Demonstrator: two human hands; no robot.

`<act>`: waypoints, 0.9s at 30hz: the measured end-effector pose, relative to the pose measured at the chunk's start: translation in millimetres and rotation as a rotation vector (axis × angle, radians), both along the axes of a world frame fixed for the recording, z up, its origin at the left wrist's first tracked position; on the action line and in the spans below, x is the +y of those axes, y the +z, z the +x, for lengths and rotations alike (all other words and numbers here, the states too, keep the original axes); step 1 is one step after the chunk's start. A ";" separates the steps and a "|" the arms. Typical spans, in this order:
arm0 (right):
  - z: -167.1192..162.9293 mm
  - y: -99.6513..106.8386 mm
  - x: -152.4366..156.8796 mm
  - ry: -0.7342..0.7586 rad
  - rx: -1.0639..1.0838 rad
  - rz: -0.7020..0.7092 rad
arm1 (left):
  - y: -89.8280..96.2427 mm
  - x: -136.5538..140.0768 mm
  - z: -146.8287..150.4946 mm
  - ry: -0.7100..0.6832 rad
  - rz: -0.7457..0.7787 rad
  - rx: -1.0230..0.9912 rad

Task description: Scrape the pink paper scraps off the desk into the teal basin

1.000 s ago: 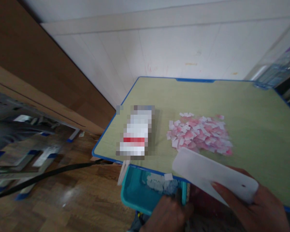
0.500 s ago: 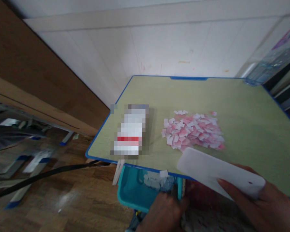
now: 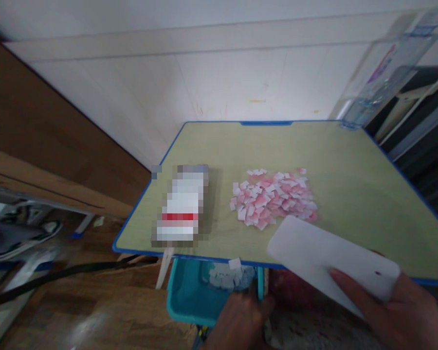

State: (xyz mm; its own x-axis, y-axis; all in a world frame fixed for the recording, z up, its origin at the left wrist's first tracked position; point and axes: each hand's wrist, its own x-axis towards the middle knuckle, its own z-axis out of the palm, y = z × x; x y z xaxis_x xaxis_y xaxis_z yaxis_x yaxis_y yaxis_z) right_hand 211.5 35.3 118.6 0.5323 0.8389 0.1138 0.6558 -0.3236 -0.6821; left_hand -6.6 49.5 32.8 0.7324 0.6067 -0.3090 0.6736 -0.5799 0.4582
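My right hand (image 3: 405,311) grips a flat white plastic scraper (image 3: 324,255) with a small hole near its held end. Its rounded far end hangs over the table's front edge, beside a pile of small pink and white paper pieces (image 3: 273,200). My left hand (image 3: 243,313) is closed at the right side of a teal basin (image 3: 180,311) under that edge; its fingertips are partly hidden. White pieces (image 3: 221,276) lie inside the basin. One loose white piece (image 3: 235,263) sits at the table edge above it.
The pale green table (image 3: 211,146) has a blue rim and meets a white wall. A blurred-out white and red object (image 3: 182,201) lies on its left, with a pale strip (image 3: 165,267) jutting below. A clear bottle (image 3: 365,104) stands at the far right corner. Someone's shoe (image 3: 40,238) is at left.
The view has turned, so the table and pile appear further left. The scraper has shifted right relative to the pile and shows more of its broad face. My left hand stays at the basin.
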 end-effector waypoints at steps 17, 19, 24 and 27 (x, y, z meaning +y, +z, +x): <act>22.1 -12.2 0.0 -0.206 0.155 -0.178 | 0.4 -1.3 1.6 -0.001 0.020 0.032; 30.0 -12.0 -6.4 -0.240 0.139 -0.207 | 2.9 -1.3 2.0 0.003 0.009 0.044; 1.2 -7.9 -4.0 -0.158 0.105 -0.158 | 5.1 -0.2 1.1 -0.018 -0.025 0.016; -35.4 -1.6 7.5 -0.028 0.144 -0.039 | 3.3 -0.2 0.9 -0.012 -0.027 0.001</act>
